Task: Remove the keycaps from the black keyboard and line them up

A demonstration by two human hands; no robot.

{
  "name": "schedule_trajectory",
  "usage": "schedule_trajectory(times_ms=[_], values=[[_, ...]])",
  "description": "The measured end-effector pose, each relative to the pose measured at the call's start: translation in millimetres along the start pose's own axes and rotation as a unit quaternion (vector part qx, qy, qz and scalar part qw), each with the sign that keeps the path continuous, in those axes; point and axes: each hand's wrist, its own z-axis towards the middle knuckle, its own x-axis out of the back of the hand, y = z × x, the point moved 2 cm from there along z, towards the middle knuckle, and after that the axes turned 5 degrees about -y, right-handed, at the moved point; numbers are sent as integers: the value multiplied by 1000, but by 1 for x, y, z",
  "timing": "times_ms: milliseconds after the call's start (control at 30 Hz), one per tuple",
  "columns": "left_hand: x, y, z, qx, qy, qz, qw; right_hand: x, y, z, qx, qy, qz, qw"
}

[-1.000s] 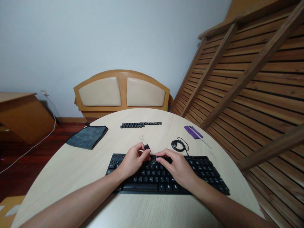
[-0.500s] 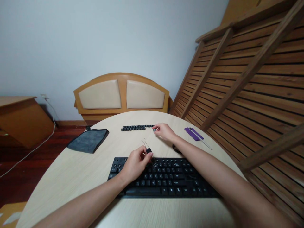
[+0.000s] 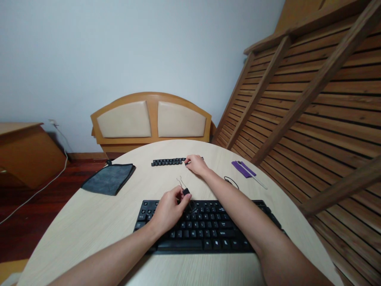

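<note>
My left hand (image 3: 171,206) is closed on a keycap puller (image 3: 186,191), a black block with thin wire loops at its ends, held above the black keyboard (image 3: 190,245). Several keys at the keyboard's upper left show bare sockets. Farther up the table, my right hand (image 3: 195,163) pinches a small black keycap (image 3: 186,163) at the right end of the lower row of loose keycaps (image 3: 166,161). The fingers partly cover that keycap, so I cannot tell whether it rests on the tabletop. My right forearm crosses over the keyboard's right part.
On the left of the round table (image 3: 98,222) lies a folded grey cloth (image 3: 108,179). A purple cloth strip (image 3: 243,169) with a thin white-handled stick (image 3: 258,181) lies at the right. A black cable (image 3: 231,182) loops behind the keyboard. Wooden slats (image 3: 321,111) lean close on the right.
My right hand has moved left with the keycap, from beside the rows to the end of the lower row. My left hand stays nearly in place with the keycap puller.
</note>
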Motion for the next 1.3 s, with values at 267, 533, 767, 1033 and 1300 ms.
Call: schedule_trajectory(times_ms=[267, 533, 767, 1033, 1300], values=[[0, 0, 0, 9, -6, -16, 1000, -2, 3, 3, 10, 7, -10, 1000], [-1, -2, 1, 3, 0, -17, 1000, -6, 0, 5, 10, 12, -22, 1000], [-2, -3, 1, 9, -7, -18, 1000, -10, -3, 5, -7, 15, -31, 999], [-1, -3, 1, 9, -6, -12, 1000, -13, -4, 4, -1, 25, -34, 999], [-3, -6, 3, 8, -9, -10, 1000, -9, -9, 1, -4, 35, -25, 999]])
